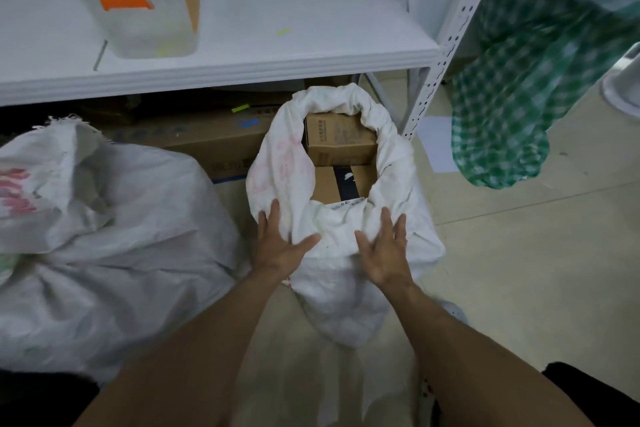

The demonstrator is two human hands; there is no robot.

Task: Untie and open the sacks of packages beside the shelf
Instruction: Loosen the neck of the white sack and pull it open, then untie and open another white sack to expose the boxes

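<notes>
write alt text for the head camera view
A person's left hand and right hand rest flat on the near rim of an open white sack holding cardboard boxes, below a white shelf. A bigger sack lies left.

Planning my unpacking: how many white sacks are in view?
2. One open sack touched by the left hand and right hand, boxes inside; one bigger sack at left. Others may be hidden.

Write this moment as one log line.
sack: open, boxes inside | left hand: flat on sack | right hand: flat on sack
</notes>
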